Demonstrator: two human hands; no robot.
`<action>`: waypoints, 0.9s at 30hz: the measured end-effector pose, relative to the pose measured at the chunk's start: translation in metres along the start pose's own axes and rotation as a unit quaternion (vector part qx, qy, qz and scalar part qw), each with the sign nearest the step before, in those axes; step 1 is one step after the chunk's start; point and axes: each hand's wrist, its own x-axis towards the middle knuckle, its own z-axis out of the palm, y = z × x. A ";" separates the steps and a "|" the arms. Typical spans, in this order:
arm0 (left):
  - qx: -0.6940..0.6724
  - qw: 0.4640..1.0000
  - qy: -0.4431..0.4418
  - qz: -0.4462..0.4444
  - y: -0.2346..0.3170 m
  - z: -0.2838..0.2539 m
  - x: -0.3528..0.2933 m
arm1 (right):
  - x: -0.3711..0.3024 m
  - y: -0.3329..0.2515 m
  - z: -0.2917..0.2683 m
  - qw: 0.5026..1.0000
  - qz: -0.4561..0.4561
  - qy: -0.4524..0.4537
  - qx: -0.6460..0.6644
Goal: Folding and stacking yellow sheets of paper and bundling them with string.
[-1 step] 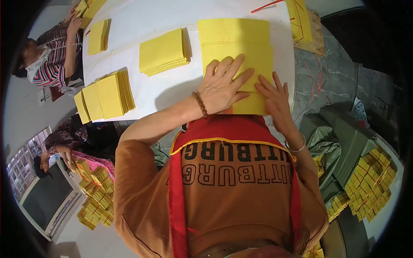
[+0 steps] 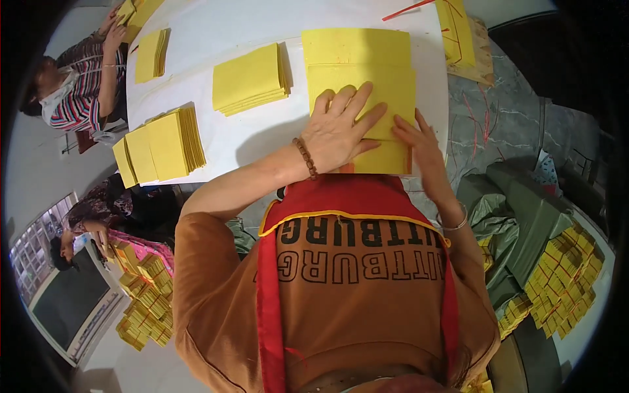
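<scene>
Yellow paper sheets (image 2: 360, 78) lie overlapped in a pile at the near edge of the white table, right in front of my body. My left hand (image 2: 341, 128), with a brown bead bracelet at the wrist, rests flat on the pile with its fingers spread. At the pile's right edge is my right hand (image 2: 420, 147), fingers stretched out, the tips touching the paper. Neither hand grips anything.
Further left on the table (image 2: 196, 39) sit a yellow paper stack (image 2: 249, 78), a fanned stack (image 2: 167, 147) and a smaller one (image 2: 152, 56). A person in stripes (image 2: 85, 85) works at the far left. Tied yellow bundles (image 2: 563, 278) are heaped at the right.
My right hand has shifted slightly to the right, and the near right corner of the pile shows more. My left hand has stayed in place.
</scene>
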 end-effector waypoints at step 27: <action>0.222 0.957 0.083 -0.165 -0.178 0.014 -0.105 | 0.009 0.006 0.011 0.932 0.094 0.207 0.281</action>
